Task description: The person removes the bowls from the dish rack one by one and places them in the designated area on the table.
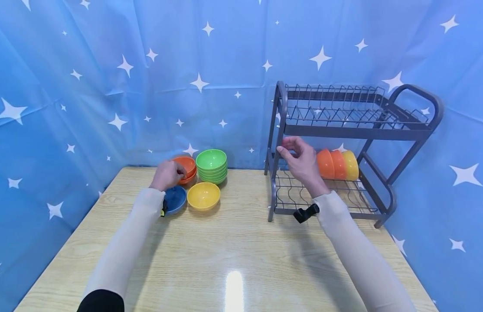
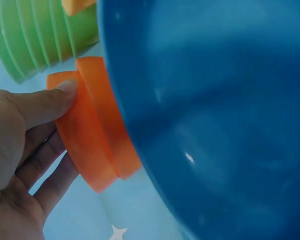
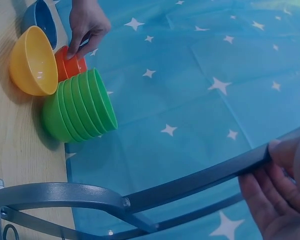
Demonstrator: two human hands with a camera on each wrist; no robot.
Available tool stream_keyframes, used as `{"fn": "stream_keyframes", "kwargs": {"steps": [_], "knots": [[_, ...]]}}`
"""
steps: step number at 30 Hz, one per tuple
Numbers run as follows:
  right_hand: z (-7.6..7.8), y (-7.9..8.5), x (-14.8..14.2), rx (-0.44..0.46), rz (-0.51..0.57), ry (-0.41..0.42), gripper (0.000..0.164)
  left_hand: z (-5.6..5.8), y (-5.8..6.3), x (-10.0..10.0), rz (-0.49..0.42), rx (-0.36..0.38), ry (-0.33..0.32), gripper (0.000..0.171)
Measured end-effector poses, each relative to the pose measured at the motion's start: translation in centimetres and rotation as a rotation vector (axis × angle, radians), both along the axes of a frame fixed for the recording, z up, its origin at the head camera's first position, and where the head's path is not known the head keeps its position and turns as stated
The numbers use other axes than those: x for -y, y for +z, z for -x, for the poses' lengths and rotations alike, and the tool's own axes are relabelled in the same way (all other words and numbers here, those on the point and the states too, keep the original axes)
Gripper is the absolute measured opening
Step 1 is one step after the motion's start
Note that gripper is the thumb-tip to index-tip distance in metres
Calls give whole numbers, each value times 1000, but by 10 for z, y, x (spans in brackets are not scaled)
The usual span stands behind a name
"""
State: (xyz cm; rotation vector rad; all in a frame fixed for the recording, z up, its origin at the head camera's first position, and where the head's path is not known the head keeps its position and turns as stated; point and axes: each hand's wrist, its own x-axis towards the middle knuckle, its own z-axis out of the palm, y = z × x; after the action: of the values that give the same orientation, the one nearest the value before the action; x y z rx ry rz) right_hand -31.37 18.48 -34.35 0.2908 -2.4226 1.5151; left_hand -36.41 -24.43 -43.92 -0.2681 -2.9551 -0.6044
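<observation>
My left hand [image 1: 167,174] pinches the rim of the upper orange bowl [image 2: 82,132], thumb on one side and fingers on the other. That bowl sits in a second orange bowl [image 2: 110,120]. A blue bowl [image 1: 176,200] stands just in front of them, beneath my left wrist, and fills much of the left wrist view. My right hand [image 1: 301,162] holds the front left post of a dark grey two-tier dish rack [image 1: 350,132], thumb and fingertips on either side of the bar [image 3: 205,177].
A stack of several green bowls [image 1: 212,160] stands right of the orange pair, with a yellow bowl [image 1: 203,196] in front. On the rack's lower tier, orange bowls [image 1: 330,164] and a yellow bowl [image 1: 351,165] lie sideways in a row. A starred blue curtain [image 1: 241,52] hangs behind the table.
</observation>
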Motion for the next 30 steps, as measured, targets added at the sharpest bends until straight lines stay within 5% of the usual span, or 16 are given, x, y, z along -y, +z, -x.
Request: {"fn": "stream_keyframes", "kwargs": {"steps": [15, 23, 30], "knots": [[0, -1, 0, -1, -1, -4, 32, 2, -8, -1, -16, 46, -18, 16], [1, 0, 0, 3, 7, 2, 32, 1, -5, 3, -161, 132, 12, 31], [1, 1, -1, 6, 8, 9, 32, -4, -2, 3, -306, 65, 42, 47]]}}
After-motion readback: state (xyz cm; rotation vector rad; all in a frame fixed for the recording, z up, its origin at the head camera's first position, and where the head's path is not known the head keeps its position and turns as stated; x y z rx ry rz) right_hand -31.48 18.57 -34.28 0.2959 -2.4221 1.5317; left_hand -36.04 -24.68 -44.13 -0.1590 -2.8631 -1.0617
